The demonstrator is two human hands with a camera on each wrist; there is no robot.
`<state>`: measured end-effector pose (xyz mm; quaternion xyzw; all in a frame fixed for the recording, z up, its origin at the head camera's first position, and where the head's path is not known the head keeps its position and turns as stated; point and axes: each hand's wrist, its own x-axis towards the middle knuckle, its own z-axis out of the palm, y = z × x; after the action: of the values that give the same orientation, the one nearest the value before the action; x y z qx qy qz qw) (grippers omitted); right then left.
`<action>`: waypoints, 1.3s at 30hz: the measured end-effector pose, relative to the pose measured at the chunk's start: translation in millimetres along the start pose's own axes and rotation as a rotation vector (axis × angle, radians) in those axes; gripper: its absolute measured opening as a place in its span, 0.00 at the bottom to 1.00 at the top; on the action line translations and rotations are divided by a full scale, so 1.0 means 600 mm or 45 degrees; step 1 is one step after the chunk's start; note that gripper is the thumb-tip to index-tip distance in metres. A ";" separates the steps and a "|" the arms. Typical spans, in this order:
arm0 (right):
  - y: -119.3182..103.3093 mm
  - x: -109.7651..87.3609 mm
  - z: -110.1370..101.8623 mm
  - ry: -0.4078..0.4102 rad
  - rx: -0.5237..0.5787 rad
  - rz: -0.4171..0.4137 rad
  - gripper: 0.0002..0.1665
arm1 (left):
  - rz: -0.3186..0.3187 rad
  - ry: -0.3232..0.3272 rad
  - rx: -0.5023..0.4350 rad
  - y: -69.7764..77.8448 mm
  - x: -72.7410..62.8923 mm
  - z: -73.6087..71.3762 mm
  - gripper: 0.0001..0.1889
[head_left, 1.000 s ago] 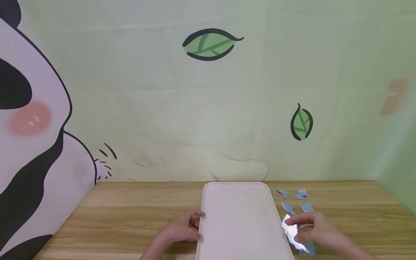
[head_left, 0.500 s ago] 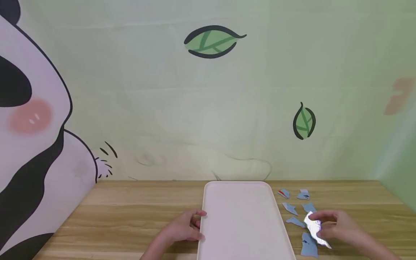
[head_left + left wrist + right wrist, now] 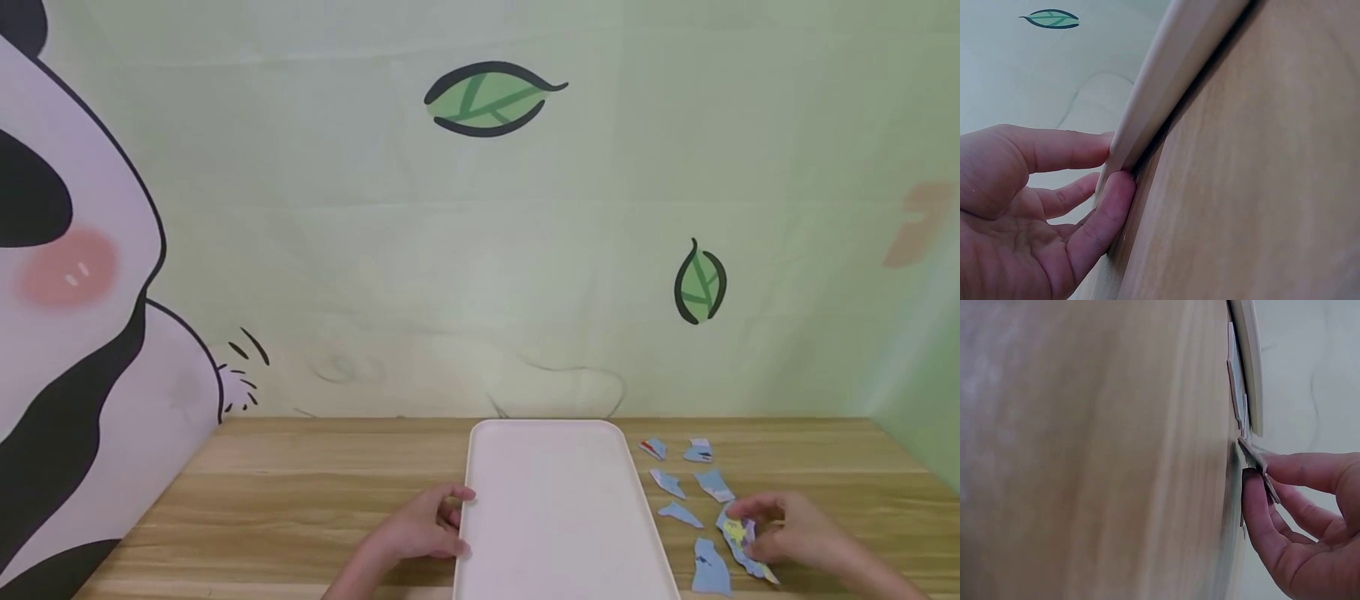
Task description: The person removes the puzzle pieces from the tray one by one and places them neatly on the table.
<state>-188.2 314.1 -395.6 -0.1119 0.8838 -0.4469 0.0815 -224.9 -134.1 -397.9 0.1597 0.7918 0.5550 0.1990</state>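
Note:
In the head view my right hand pinches an irregular puzzle piece with a blue, yellow and purple print, low over the wooden table. The right wrist view shows this thin piece tilted between thumb and fingers. More light-blue puzzle pieces lie left of that hand, such as a large piece and a narrow piece. My left hand holds the left edge of a white rectangular tray, thumb and index fingertip at its rim. The left wrist view shows those fingers against the tray's side.
Several smaller pieces, including a red-marked piece and a piece with dark marks, lie right of the tray. Behind the wooden table hangs a pale green backdrop with printed leaves and a panda.
My right hand has moved right, from beside the tray past the row of pieces, with the puzzle piece. Its silvery glare has gone and the print shows. The left hand stays at the tray.

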 end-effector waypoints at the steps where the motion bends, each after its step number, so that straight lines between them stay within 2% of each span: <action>1: 0.000 0.001 0.001 0.000 -0.005 -0.007 0.25 | 0.001 0.002 0.001 0.000 0.001 0.000 0.32; 8: 0.001 0.009 0.006 -0.003 -0.081 -0.040 0.23 | 0.007 0.015 0.021 -0.006 -0.001 -0.004 0.32; 15: 0.002 0.012 0.008 0.014 -0.084 0.005 0.22 | 0.009 0.018 0.019 -0.009 0.001 -0.004 0.32; 23: 0.005 0.015 0.008 0.058 -0.290 -0.043 0.20 | 0.010 0.013 -0.002 -0.006 -0.002 -0.001 0.32; 26: 0.004 0.015 0.009 0.075 -0.283 -0.036 0.20 | 0.027 0.026 0.021 -0.005 -0.003 -0.001 0.31; 31: 0.001 0.015 0.002 0.048 -0.208 0.017 0.20 | 0.135 0.049 0.127 -0.004 -0.008 0.005 0.27; 35: 0.005 0.014 0.001 0.024 -0.166 0.026 0.20 | 0.166 0.011 0.159 -0.006 -0.024 0.000 0.25; 39: 0.007 0.014 0.007 0.035 -0.194 0.069 0.19 | 0.166 -0.033 0.171 -0.009 -0.045 -0.009 0.25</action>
<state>-195.5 311.1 -401.9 -0.0875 0.9189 -0.3776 0.0727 -204.4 -152.9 -397.6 0.2308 0.8125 0.5103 0.1615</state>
